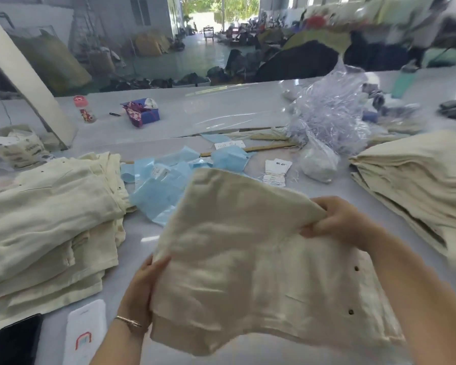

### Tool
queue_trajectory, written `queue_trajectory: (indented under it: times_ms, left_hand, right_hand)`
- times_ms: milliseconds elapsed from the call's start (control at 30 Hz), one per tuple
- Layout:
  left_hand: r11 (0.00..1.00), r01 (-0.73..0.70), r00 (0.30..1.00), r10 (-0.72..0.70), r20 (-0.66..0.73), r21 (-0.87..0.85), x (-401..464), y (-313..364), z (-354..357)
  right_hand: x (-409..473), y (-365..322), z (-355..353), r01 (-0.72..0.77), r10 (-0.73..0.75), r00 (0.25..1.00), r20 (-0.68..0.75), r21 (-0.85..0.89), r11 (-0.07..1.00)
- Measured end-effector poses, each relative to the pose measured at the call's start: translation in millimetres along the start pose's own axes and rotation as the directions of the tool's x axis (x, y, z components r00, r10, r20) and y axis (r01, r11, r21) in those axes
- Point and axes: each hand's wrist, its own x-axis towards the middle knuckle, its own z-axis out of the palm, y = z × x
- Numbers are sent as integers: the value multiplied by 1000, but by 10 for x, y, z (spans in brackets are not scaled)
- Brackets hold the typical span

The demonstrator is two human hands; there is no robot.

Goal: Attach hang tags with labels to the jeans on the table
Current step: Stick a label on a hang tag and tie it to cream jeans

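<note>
From the head view I see both hands holding up one folded pair of cream jeans (250,259) just above the table (200,114), near its front edge. My left hand (142,291) grips the left edge of the fabric, fingers curled round it with the thumb on top; a thin bracelet (128,322) sits on that wrist. My right hand (340,219) pinches the upper right corner of the jeans, fingers bunched over the cloth. Two dark rivets show on the right side of the garment.

To the left lies a stack of cream jeans (50,214), loosely folded. To the right, a second, neater pile of jeans (416,180) runs off the frame edge. Between the two, beyond the held pair, crumpled light-blue sheets (166,185) spread over the table, one small white label lying among them. Just right of these sits a bundle of white hang tags (275,172) with strings, and beside it a whitish plastic bag (317,164). Behind that is a heap of clear plastic fasteners (329,114).

At the near left corner lie a black phone (16,341) and a white card (86,333) with a coloured arch mark. Farther back stand a pink-capped bottle (83,108) and a purple pouch (142,111).
</note>
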Motion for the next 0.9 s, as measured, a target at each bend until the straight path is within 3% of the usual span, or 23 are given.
queue_trajectory:
  times_ms: [67,100,167,233,300,367,400,500,567,600,633,700,833,900]
  left_hand:
    - [963,72,995,-51,87,-258,67,90,149]
    - [954,67,993,-35,113,-293,122,92,280]
    - [953,134,975,-78,208,-272,199,-20,631]
    - [959,261,924,-216,315,-107,211,-300,1041]
    - [930,367,822,-328,465,6,149,-567,1440]
    - [884,468,645,-339,685,-3,142,-698,1877]
    - [890,455,572,-311,759,22,156,-730,2101]
    - [941,303,441,-278,853,151,127,-818,2881]
    - [949,128,488,-312,815,287,46,-930,3477]
    - [942,86,588,-310,748,323,-46,-984,3808]
    - [946,37,615,-276,738,323,-51,-1043,4119]
    - [977,-151,573,-38,819,151,-153,-1034,4750]
    - [966,-218,549,241,800,-141,-141,-833,5696]
    - [911,-332,519,394,759,-245,-98,-675,6059]
  right_hand:
    - [-285,-187,-272,97,-84,991,-101,129,987]
    - [-417,-260,-408,135,-106,980,-171,169,976]
    - [-658,-386,-669,199,-126,943,-309,219,955]
    - [-842,-483,-912,252,-155,912,-380,218,943]
    - [-1000,-543,-1146,261,-169,902,-397,190,946]
    - [-1151,-528,-1384,233,-150,904,-401,168,958]
    - [-1236,-488,-1507,220,-138,908,-396,169,961]
    - [-1489,-335,-1885,204,-107,905,-412,199,959]
    - [-1664,-262,-2171,213,-103,884,-457,198,957]
    - [-1753,-237,-2326,226,-110,869,-482,190,955]
    - [-1850,-226,-2492,240,-120,852,-509,178,954]
    - [-2062,-250,-2841,272,-148,805,-575,135,953]
    - [-2492,-448,-3593,354,-268,673,-689,-19,935]
    - [-2626,-561,-3981,355,-299,609,-734,-84,931]
